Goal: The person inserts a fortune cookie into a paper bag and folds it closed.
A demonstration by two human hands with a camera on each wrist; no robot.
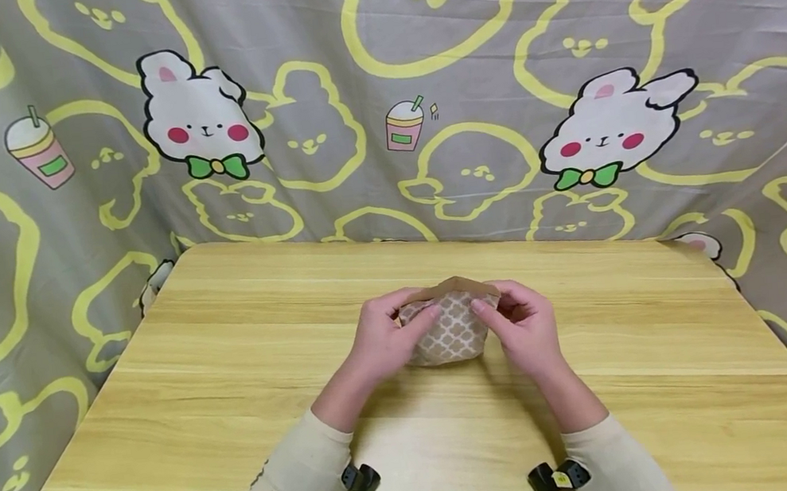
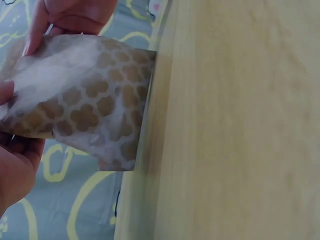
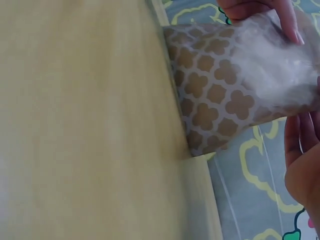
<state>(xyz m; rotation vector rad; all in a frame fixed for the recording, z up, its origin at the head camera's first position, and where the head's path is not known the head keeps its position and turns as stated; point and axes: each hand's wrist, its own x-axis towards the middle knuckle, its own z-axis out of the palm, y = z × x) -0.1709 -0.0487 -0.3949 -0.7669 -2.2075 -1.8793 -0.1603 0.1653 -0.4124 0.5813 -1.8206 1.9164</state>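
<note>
A brown paper bag [image 1: 451, 331] with a white quatrefoil lattice print stands on the tabletop, held between both hands. My left hand [image 1: 390, 334] grips its left side near the top, thumb on the front face and fingers behind. On the other side, my right hand [image 1: 528, 327] pinches the upper edge the same way. A plain brown flap [image 1: 457, 285] rises to a peak at the top, between the hands. Both wrist views show the printed paper [image 2: 87, 107] bulging, with a shiny glare on it and its bottom edge at the table. What the bag contains is hidden.
The light wood table [image 1: 234, 374] extends around the bag on all sides. Behind and beside it hangs a grey curtain [image 1: 313, 30] with cartoon rabbits and cups. Black wrist straps [image 1: 362, 482] sit on both beige sleeves [image 1: 295, 472].
</note>
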